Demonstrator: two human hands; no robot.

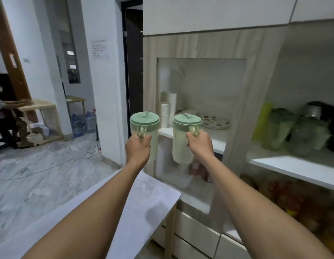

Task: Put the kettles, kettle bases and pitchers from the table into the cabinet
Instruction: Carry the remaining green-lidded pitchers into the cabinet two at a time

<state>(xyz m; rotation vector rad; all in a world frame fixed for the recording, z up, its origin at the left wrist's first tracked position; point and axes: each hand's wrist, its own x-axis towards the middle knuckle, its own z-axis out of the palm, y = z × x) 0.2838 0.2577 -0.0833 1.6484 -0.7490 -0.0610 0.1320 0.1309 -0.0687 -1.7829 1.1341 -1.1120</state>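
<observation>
Grip: L hand (138, 148) holds L pitcher (144, 120), R hand (200, 144) R pitcher (180, 144); frosted cylindrical plastic.

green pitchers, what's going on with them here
A person holds two pale green lidded pitchers up in front of the cabinet. The left hand grips the handle of the left pitcher, and the right hand grips the handle of the right pitcher. Neither is set down yet. The shelf behind them holds stacked cups and a patterned plate. Other green pitchers, blurred, stand on the shelf to the right.
</observation>
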